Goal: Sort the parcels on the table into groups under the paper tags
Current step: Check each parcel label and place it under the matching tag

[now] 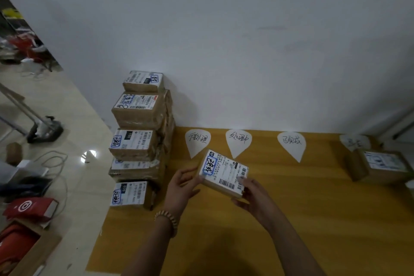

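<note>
A small brown parcel with a white shipping label and blue-boxed handwriting is held above the wooden table, just below the two left paper tags. My left hand grips its left end and my right hand grips its right end. Three white teardrop paper tags lie along the table's far edge: left tag, middle tag, right tag. A fourth tag lies at the far right. Several labelled parcels are stacked in a row along the table's left edge.
One brown parcel sits at the far right, beneath the fourth tag. A white wall runs behind the table. On the floor to the left lie red packages, cables and a cardboard box.
</note>
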